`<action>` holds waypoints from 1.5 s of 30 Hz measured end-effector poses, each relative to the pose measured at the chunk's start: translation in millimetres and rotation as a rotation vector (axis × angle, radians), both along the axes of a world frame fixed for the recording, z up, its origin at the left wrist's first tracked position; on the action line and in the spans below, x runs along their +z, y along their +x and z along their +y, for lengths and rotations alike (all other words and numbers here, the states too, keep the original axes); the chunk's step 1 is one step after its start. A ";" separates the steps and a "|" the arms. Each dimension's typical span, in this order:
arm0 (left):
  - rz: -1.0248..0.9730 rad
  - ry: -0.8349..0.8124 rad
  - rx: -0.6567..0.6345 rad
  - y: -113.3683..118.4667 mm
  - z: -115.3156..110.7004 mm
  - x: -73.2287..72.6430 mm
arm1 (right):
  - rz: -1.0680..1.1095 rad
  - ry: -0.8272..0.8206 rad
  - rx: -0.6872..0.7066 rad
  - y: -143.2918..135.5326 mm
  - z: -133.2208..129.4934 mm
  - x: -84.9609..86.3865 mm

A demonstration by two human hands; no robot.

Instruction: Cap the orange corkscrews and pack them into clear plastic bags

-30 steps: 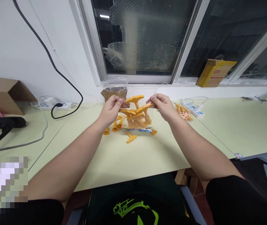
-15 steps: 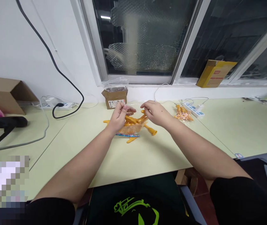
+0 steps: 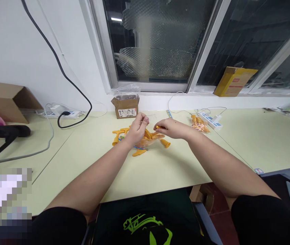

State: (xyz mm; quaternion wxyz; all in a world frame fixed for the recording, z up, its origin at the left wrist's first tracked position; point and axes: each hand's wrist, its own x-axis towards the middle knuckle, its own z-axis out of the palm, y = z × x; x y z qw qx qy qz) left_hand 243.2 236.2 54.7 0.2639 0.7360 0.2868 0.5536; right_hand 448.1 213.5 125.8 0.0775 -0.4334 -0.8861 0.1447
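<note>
Several orange plastic pieces [image 3: 148,134] lie in and around a clear plastic bag [image 3: 145,142] with a blue patterned strip. My left hand [image 3: 139,128] is closed in a pinch above the left part of the bag; it seems to hold the clear plastic. My right hand [image 3: 169,128] is curled round an orange piece [image 3: 160,127] at the right of the pile. An orange cone-like piece [image 3: 165,143] lies below my right hand. More orange pieces [image 3: 120,132] rest left of my left hand, and a curved one [image 3: 139,152] lies in front.
Behind my hands stands a small open cardboard box [image 3: 126,108]. A second bag of orange pieces [image 3: 200,123] lies at the right by a power strip [image 3: 211,119]. At the left are a black cable, another power strip [image 3: 69,115] and a large cardboard box [image 3: 3,100].
My left hand has moved right and closed more. My right hand has moved slightly down, fingers now round an orange piece. More orange pieces show at the left, and a blue strip shows behind.
</note>
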 end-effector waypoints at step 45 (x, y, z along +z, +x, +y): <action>-0.195 -0.123 -0.196 16.4 -2.1 24.8 | 0.119 -0.508 0.071 -1.8 8.9 27.7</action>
